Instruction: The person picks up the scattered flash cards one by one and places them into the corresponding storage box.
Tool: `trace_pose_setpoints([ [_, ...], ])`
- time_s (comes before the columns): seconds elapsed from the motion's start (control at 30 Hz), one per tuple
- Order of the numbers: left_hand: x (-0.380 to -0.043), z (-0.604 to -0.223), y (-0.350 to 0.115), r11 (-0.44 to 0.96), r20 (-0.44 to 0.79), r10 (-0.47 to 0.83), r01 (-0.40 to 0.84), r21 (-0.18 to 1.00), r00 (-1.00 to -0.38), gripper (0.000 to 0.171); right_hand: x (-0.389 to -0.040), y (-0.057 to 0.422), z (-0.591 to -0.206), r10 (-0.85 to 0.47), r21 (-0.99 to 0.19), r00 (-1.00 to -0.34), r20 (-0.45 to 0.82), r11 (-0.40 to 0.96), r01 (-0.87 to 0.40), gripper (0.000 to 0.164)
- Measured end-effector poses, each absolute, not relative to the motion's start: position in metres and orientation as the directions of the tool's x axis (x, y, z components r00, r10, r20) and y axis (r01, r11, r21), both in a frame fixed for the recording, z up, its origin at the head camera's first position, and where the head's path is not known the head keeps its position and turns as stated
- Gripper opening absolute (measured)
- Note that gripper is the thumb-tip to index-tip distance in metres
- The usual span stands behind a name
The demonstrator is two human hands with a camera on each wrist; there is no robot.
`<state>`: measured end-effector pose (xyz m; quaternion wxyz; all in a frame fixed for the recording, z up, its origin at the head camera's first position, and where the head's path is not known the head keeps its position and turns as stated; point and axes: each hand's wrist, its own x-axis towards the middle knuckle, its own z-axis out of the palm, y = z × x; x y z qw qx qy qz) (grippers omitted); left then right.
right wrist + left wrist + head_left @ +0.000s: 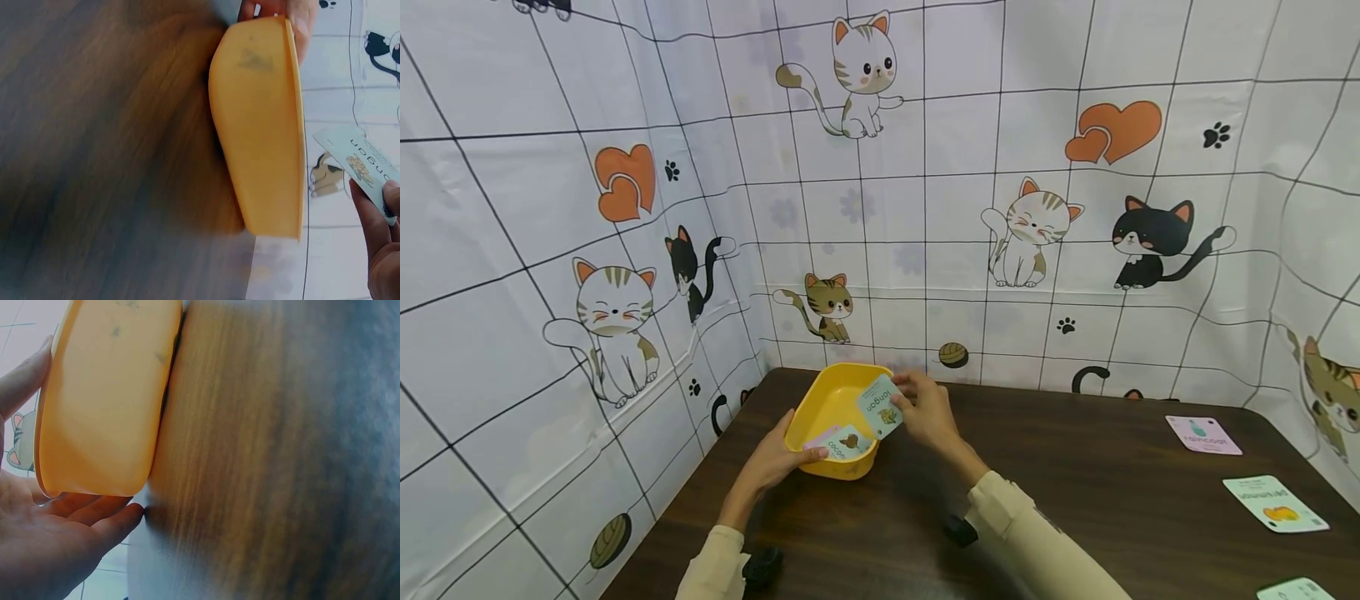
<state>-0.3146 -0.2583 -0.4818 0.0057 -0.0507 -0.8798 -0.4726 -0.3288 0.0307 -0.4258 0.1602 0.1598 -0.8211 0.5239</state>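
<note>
Card (880, 406) pinched in the right hand (931, 414), jutting left from that grip and tilted over the right rim of the tub (837, 470), while the left hand (775, 457), farther off, grips its near-left side.

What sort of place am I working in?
Probably an indoor corner set up for tabletop work: dark wood-look table, cat-print wall covering, and a longan picture card at a yellow tub.
</note>
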Motion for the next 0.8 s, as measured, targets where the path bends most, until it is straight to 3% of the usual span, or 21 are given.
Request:
trace_pose_setpoints([
  [0.47,-0.315,-0.481,-0.258,0.533,0.061,0.094,0.102,0.84,-0.994,0.111,-0.326,0.006,-0.424,-0.158,-0.788,-0.882,0.443,0.4,-0.468,0.022],
  [0.7,-0.313,-0.481,-0.258,0.543,0.061,0.082,0.096,0.834,-0.995,0.117,-0.326,-0.002,-0.426,-0.196,-0.774,-0.868,0.455,0.396,-0.495,0.023],
  [0.8,-0.314,-0.481,-0.258,0.526,0.071,0.098,0.112,0.843,-0.993,0.109,-0.325,-0.006,-0.426,-0.208,-0.77,-0.864,0.459,0.393,-0.503,0.023],
])
